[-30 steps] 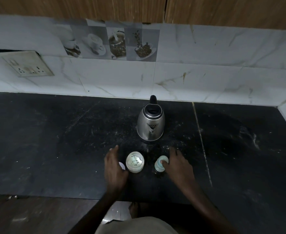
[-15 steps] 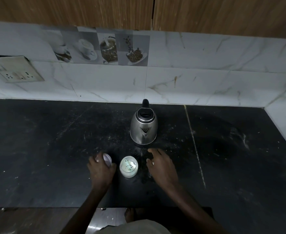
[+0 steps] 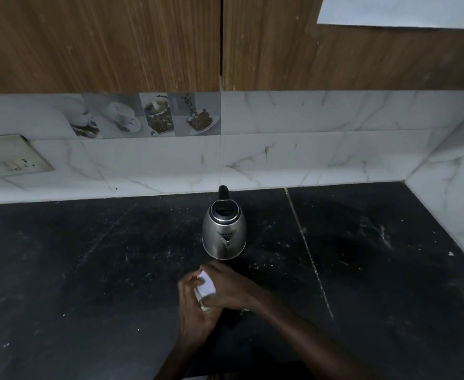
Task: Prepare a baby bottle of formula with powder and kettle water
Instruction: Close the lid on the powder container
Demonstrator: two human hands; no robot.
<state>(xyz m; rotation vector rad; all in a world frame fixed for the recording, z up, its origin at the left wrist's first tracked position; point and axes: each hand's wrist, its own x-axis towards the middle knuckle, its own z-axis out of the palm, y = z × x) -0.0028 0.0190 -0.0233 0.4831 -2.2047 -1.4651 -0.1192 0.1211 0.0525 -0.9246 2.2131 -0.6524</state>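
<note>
Socket plate (image 3: pixel 9 159): set in the back wall at far left, well apart from the hands. Picture tiles (image 3: pixel 154 116): a row of four cup and coffee prints, high on the back wall under the wooden cabinet doors (image 3: pixel 102 42). Counter (image 3: pixel 74 270): black stone, scuffed and speckled, running broad from the hands out to 9 o'clock and back to the wall at 12 o'clock. Left hand (image 3: pixel 195 311): low centre, fingers curled, gripping the bottle from its left side. Bottle (image 3: pixel 206 287): pale, held between the two hands just above the counter, at 1 o'clock of the left hand and 9 o'clock of the right; mostly hidden by fingers, so which way it tilts cannot be told. Right hand (image 3: pixel 233 289): fingers curled over the bottle's top and right side, gripping it, forearm trailing off to 5 o'clock. Kettle (image 3: pixel 224 234): steel, upright, lid shut, spout facing the camera, handle toward the wall; at 12 o'clock of the hands, near but not touching. Seam (image 3: pixel 307 250): a pale joint line crossing the counter at 2 o'clock of the hands. Side wall (image 3: pixel 450 193): marble tile closing the counter at far right, a broad stretch of stone between it and the hands.
</note>
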